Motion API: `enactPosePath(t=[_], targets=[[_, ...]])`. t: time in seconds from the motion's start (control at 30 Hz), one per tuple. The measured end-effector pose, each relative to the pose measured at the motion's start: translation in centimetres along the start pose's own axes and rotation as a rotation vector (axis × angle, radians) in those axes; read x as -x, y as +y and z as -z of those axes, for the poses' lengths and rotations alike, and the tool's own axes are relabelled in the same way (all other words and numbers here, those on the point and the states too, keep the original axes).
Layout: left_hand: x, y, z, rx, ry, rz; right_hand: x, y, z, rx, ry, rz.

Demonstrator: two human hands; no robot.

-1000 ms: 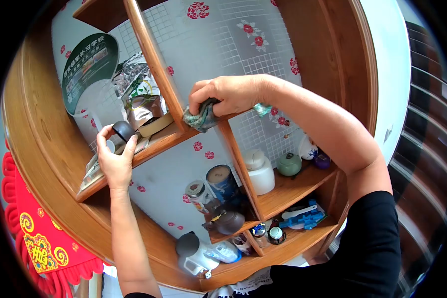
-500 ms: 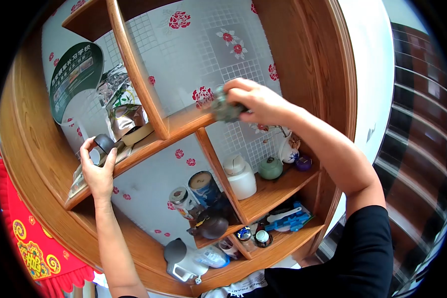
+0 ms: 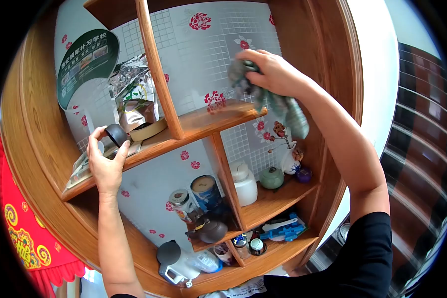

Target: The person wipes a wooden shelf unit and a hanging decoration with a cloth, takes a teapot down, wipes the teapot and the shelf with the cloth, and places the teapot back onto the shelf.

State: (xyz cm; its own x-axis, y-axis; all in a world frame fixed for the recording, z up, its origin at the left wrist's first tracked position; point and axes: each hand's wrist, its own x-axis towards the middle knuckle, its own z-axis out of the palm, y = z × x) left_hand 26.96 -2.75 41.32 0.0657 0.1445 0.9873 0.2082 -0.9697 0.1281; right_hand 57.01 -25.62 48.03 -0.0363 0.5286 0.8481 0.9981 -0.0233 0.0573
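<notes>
Up and off the board: the R hand (image 3: pixel 277 72) and its cloth (image 3: pixel 279 105), low over the shelf (image 3: pixel 218 117) ½ sec. ago, now hang above its R end, w/ a loose tail dangling below. The R fingers clutch the bunched cloth, blurred mid-swing; the L hand (image 3: pixel 107 161) stays at the shelf's L side, thumb and fingers pinched around a dark curved object (image 3: pixel 117 135) beside a tan ring (image 3: pixel 148 130) and foil bag (image 3: pixel 134 97). For a good wipe, the cloth is prob. best folded into a flat pad, tail tucked in palm, b/c the loose end hangs nr the dried flowers (image 3: pixel 280 130) in a white vase (image 3: pixel 289 161); exact gap can't be told. Long, even strokes, back to front edge, w/ light pressure nr the board's end, should serve; L grip best kept steady, clear of the foil.
</notes>
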Motion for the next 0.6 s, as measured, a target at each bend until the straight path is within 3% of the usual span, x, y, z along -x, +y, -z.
enactPosePath(t=[0.1,0.17,0.23,0.3,0.33,0.6], targets=[[0.1,0.1,0.3,-0.023,-0.005,0.011,-3.5,-4.1,-1.5,-0.118,-0.195,0.047],[0.2,0.1,0.3,-0.034,-0.001,-0.007,-4.3,-7.2,-3.2,-0.168,-0.379,-0.031],[0.2,0.5,0.3,-0.050,0.002,-0.003,-4.6,-8.5,-6.7,-0.034,-0.540,-0.007],[0.2,0.7,0.3,-0.060,0.003,-0.001,-4.9,-7.4,-11.1,0.009,-0.467,0.147],[0.3,0.6,0.2,-0.072,0.008,-0.010,-5.6,-6.8,-11.6,0.113,-0.591,0.149],[0.4,0.6,-0.1,-0.178,0.057,-0.064,-9.0,-2.7,-16.0,0.167,-0.669,0.062]])
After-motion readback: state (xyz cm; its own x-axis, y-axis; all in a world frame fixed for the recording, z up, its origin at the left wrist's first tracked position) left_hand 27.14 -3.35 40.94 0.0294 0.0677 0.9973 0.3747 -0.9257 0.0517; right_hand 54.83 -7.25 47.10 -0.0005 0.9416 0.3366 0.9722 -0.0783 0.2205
